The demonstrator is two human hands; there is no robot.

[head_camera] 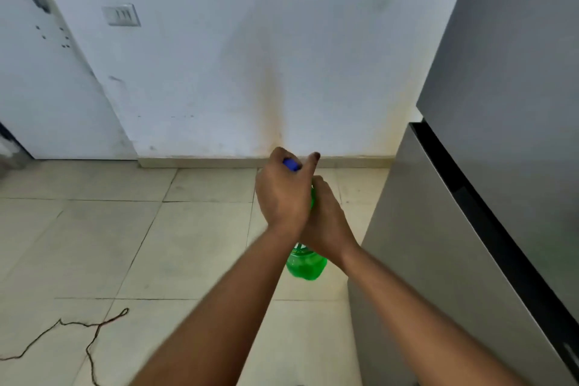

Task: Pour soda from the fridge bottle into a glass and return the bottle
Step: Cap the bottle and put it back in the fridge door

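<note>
I am holding the green soda bottle in both hands out in front of me, its long axis running away from me and upward, base toward my chest, blue cap at the far end. My right hand is wrapping closed around the body below the neck; my left hand is curling shut over the cap, nearer to it. The bottle is translucent green, labelled, liquid showing. The closed fridge is standing just to my right, tiled floor beneath.

Green bottle, blue cap.
</note>
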